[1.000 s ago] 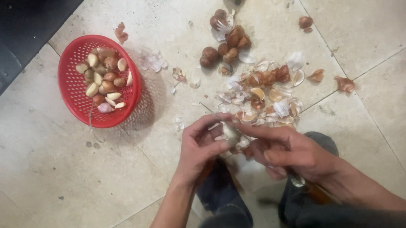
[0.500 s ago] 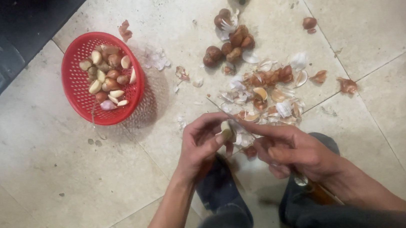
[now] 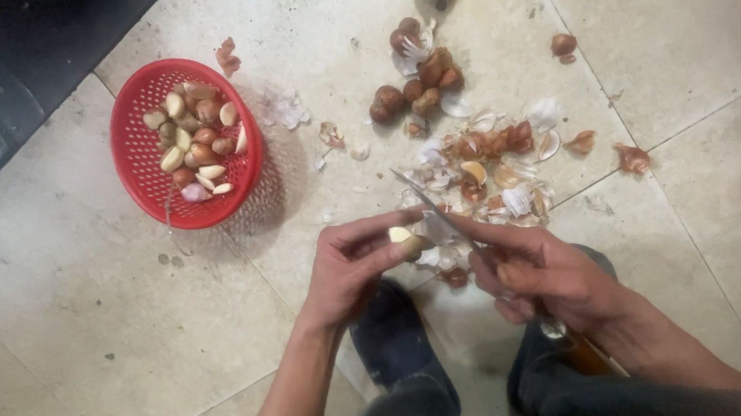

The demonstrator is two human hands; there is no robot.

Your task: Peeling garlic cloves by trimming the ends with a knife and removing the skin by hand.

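On the tile floor (image 3: 65,359), the left hand (image 3: 349,270) pinches a clove (image 3: 408,242). The right hand (image 3: 538,273), closed on a knife (image 3: 430,204), lies just right; blade points far-left past the clove.

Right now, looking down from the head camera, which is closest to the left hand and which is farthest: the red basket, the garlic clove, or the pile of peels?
1. Garlic clove: pinched in the left hand's own fingers.
2. Pile of peels: on the floor tiles just beyond, toward the right.
3. Red basket: farthest, up and to the left.
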